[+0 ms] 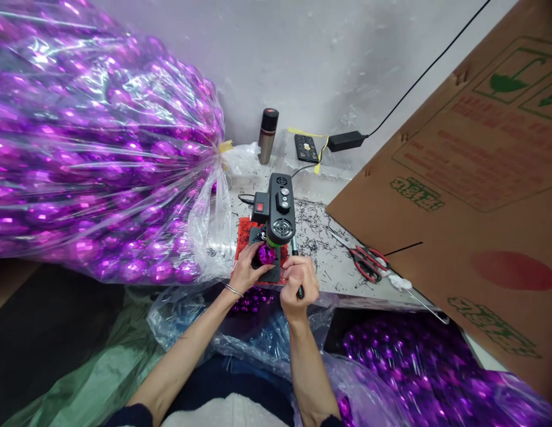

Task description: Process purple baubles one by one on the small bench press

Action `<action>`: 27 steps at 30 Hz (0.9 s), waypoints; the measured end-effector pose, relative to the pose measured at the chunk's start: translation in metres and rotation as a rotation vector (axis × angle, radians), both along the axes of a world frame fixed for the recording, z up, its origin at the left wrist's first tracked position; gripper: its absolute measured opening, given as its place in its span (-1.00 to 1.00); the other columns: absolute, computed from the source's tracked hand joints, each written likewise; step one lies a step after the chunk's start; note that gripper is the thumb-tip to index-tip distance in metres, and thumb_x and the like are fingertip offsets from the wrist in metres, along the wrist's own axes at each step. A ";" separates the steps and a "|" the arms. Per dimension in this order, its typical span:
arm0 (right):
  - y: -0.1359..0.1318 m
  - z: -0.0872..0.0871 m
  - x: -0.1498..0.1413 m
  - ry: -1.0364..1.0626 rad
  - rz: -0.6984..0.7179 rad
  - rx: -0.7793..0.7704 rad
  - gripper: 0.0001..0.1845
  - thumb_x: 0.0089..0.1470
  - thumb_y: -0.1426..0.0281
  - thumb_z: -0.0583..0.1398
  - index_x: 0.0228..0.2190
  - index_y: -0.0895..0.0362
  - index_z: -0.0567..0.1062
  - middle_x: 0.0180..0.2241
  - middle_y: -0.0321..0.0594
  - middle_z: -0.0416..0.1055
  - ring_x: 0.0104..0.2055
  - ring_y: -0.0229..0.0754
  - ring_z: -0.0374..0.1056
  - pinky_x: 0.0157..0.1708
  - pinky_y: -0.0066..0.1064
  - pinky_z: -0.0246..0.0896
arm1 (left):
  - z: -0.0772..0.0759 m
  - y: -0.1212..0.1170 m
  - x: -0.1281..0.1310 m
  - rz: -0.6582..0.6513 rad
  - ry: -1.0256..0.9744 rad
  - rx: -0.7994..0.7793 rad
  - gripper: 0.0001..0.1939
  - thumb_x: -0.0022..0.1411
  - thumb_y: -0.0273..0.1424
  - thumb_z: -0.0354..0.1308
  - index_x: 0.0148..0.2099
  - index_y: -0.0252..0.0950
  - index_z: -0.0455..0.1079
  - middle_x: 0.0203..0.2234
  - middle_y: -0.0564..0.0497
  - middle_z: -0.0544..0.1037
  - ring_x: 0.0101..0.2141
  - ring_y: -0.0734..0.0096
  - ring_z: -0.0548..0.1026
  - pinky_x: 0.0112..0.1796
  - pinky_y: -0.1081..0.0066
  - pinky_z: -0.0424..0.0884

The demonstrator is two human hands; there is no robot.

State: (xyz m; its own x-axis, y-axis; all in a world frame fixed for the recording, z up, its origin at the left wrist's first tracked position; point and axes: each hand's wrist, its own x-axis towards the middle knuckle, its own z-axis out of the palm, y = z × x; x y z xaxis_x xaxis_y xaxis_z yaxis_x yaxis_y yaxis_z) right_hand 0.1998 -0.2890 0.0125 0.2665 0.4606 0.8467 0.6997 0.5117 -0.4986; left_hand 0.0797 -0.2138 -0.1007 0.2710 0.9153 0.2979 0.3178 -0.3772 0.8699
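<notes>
A shiny purple ball (267,254) sits under the head of a small black press machine (281,207) with a red switch. My left hand (249,267) holds the ball from its left and near sides, thumb and fingers closed about it. My right hand (299,281) is wrapped round the black-gripped lever (300,292) at the machine's right side. Beneath the machine lies a red mat (243,228) on the white table. The ball's upper part is hidden by the machine head.
A large clear bag of purple balls (137,178) fills the left. A bottle (267,135), phone (306,147) and power adapter (345,141) stand or lie at the back. Red-handled scissors (367,261) lie right, by a cardboard box (436,237). More purple balls (409,356) are at lower right.
</notes>
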 end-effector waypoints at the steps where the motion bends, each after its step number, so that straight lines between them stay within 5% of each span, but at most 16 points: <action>1: 0.001 -0.006 0.000 0.004 -0.001 0.009 -0.66 0.38 0.50 0.02 -0.46 0.04 0.34 -0.48 -0.32 0.38 -0.42 -0.24 0.38 -0.41 -0.35 0.26 | 0.000 0.000 0.000 0.001 -0.001 -0.009 -0.37 0.20 -0.15 0.47 0.26 -0.18 0.45 0.16 -0.18 0.61 0.21 -0.05 0.54 0.27 -0.06 0.41; 8: 0.009 -0.038 -0.001 0.020 -0.009 0.107 -0.63 0.44 0.40 -0.04 -0.45 0.04 0.31 -0.45 -0.33 0.38 -0.44 -0.27 0.34 -0.33 -0.32 0.30 | -0.001 -0.002 0.000 0.018 0.011 -0.009 -0.36 0.19 -0.17 0.49 0.26 -0.18 0.47 0.15 -0.17 0.60 0.19 -0.06 0.53 0.24 -0.05 0.44; 27: 0.013 -0.044 -0.003 0.058 -0.023 0.128 -0.58 0.47 0.30 -0.04 -0.48 0.03 0.29 -0.49 -0.36 0.32 -0.47 -0.27 0.32 -0.34 -0.31 0.33 | -0.002 -0.001 0.004 0.019 0.002 -0.008 -0.38 0.20 -0.14 0.48 0.25 -0.17 0.47 0.12 -0.17 0.62 0.16 -0.04 0.55 0.22 -0.03 0.44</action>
